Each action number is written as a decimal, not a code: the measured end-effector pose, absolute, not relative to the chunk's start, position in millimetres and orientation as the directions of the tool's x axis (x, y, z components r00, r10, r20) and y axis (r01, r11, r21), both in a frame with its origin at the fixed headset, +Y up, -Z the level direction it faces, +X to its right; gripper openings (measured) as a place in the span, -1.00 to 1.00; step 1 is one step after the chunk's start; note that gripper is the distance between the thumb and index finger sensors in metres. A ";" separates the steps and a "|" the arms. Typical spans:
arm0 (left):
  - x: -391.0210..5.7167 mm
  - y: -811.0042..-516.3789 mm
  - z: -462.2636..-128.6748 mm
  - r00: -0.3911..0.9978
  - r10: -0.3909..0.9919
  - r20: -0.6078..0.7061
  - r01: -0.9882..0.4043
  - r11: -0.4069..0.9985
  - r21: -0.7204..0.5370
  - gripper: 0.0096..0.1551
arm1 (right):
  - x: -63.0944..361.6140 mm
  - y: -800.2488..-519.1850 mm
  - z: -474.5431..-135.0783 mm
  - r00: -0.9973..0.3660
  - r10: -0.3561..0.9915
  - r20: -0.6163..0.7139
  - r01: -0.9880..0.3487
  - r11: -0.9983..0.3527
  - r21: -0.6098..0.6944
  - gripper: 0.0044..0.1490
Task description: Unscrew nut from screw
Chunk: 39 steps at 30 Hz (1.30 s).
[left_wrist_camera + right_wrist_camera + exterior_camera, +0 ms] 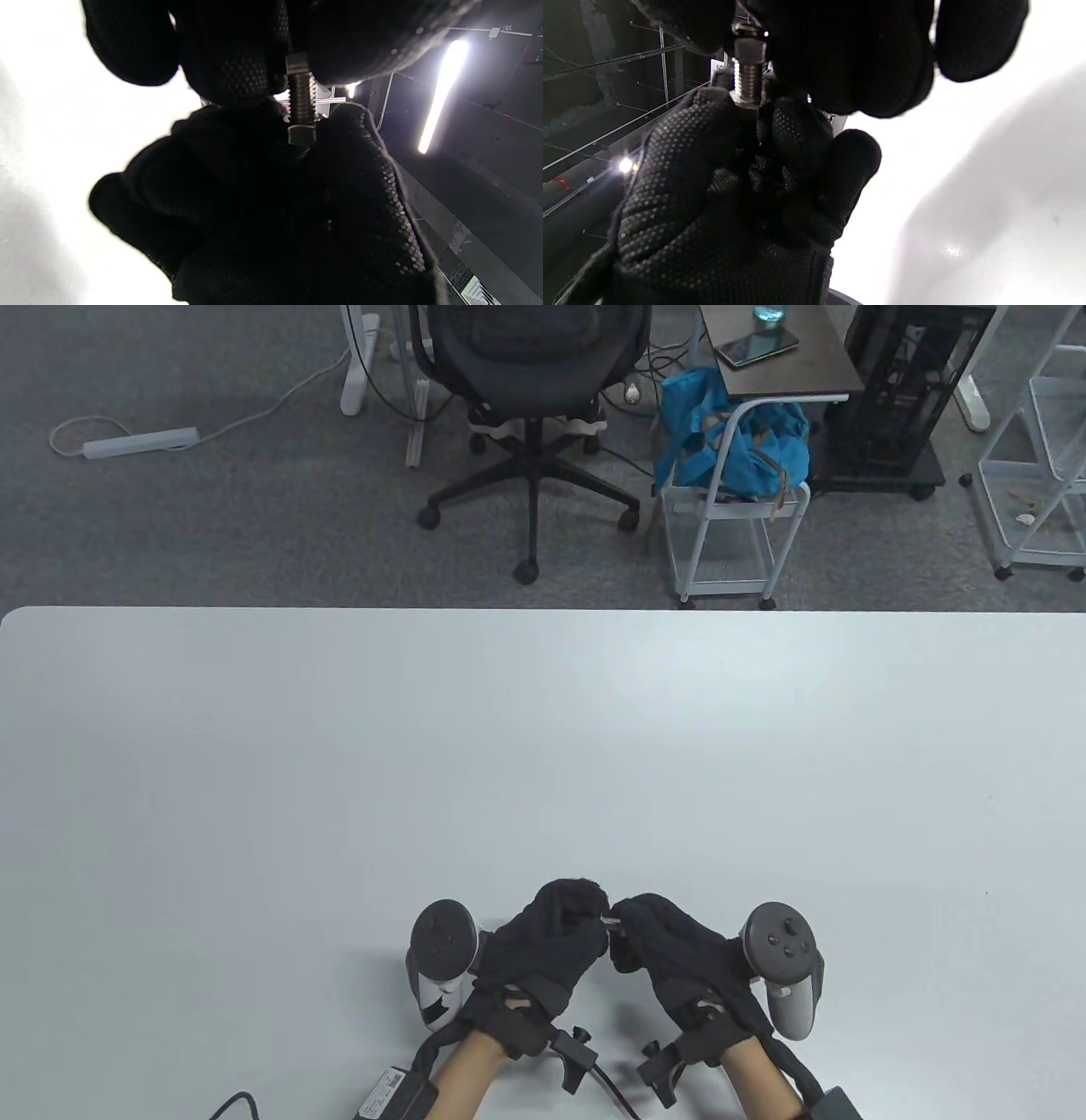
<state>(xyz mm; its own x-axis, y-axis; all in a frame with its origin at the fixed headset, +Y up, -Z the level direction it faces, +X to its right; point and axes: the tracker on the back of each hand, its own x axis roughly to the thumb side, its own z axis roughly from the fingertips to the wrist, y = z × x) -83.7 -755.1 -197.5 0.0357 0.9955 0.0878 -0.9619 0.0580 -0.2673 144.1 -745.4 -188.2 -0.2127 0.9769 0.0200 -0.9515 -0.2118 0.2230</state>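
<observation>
A short steel screw (609,920) with a hex nut is held between both gloved hands, just above the near middle of the white table (543,746). My left hand (592,913) pinches the screw's head end (298,62). My right hand (626,918) pinches the nut (301,134) at the other end. Bare thread (302,97) shows between them. In the right wrist view the nut (749,42) sits in my right fingertips and the thread (746,82) runs down into my left fingers (793,127).
An office chair (534,373), a white cart with a blue bag (730,449) and shelving stand on the floor beyond the table's far edge. A cable and small box (386,1090) lie at the near edge by my left forearm.
</observation>
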 end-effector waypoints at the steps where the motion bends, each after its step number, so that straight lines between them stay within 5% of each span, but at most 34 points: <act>1: -83.9 -755.4 -197.6 0.037 0.996 0.086 -0.961 0.059 -0.271 -0.50 | 143.8 -744.0 -188.4 -0.219 0.975 0.032 -0.949 -0.221 0.223 -0.29; 13: -85.3 -756.7 -198.3 0.030 0.997 0.069 -0.967 0.046 -0.249 -0.47 | 142.4 -733.9 -186.7 -0.206 0.968 0.142 -0.951 -0.232 0.204 -0.36; 22: -87.9 -758.5 -198.6 -0.003 0.999 0.052 -0.971 0.009 -0.240 -0.48 | 149.5 -747.5 -187.9 -0.172 0.985 0.001 -0.969 -0.170 0.178 -0.09; 29: -84.9 -758.6 -197.5 0.005 0.998 0.060 -0.966 0.020 -0.259 -0.48 | 143.5 -747.6 -189.7 -0.181 0.983 0.009 -0.947 -0.177 0.269 -0.27; 39: -85.5 -758.9 -197.3 0.003 0.999 0.039 -0.967 0.013 -0.256 -0.48 | 142.1 -735.9 -188.9 -0.209 0.970 0.122 -0.943 -0.233 0.236 -0.30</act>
<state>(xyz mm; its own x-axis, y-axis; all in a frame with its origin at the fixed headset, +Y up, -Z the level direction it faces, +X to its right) -85.5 -758.9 -197.3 0.0026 0.9992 0.0395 -0.9667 0.0127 -0.2557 142.1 -735.9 -188.9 -0.2092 0.9702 0.1218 -0.9434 -0.2331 0.2359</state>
